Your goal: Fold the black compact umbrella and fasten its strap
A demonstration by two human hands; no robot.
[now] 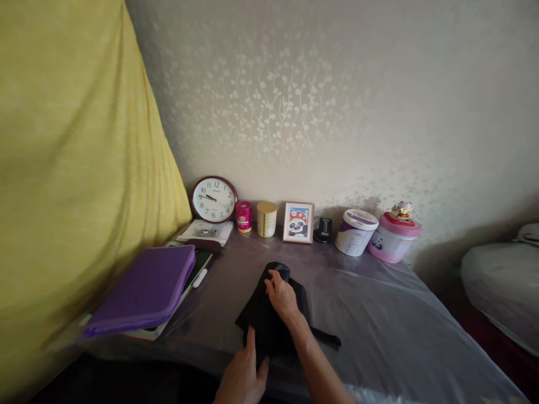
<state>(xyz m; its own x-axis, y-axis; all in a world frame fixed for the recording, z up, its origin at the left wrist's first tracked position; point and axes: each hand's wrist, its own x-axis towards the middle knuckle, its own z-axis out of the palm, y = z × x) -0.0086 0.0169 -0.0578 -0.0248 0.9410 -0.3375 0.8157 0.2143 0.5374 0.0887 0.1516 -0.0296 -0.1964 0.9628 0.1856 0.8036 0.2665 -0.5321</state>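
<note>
A black cloth item (267, 314), bunched and partly folded, lies near the front edge of the table; its exact kind does not show. From its right side a thin black strap (326, 336) runs out over the table. My right hand (281, 294) rests on the upper part of the cloth, index finger extended and the other fingers bent, with no clear grip on it. At the lower left edge of the cloth is my left hand (246, 370), its index finger stretched forward against the fabric and its thumb spread apart. Some of its fingers are hidden.
A purple folder (145, 289) lies on books at left, beside a yellow curtain (84, 168). Along the wall stand a clock (214, 199), a pink can (243, 217), a yellow-lidded can (266, 220), a panda picture frame (298, 223), a black device (323, 230) and two tubs (356, 235).
</note>
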